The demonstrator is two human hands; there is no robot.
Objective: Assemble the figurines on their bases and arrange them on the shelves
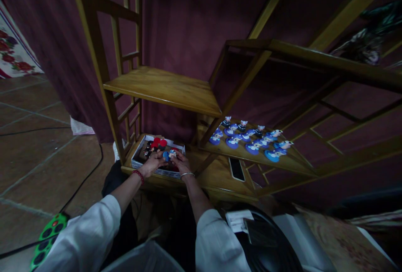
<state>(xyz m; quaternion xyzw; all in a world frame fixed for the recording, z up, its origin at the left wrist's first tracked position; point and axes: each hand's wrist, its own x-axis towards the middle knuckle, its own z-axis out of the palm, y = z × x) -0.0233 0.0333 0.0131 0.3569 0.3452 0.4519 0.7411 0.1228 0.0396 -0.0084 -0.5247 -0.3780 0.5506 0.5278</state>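
Little blue-and-white figurine (168, 155) is over the open white box (135, 164), tipped sideways. Long axis runs roughly left-right: blue base points at the left hand (153, 164), paler end at the right hand (181, 163). Both hands have it in their fingers, tbh.

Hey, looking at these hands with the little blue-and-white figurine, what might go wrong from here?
The blue-and-white figurine, held between the left hand and right hand, might slip and knock the red and black pieces in the box. The figurines crowd the raised shelf, some near its front edge; a bump could topple one, perhaps onto the phone lower down.
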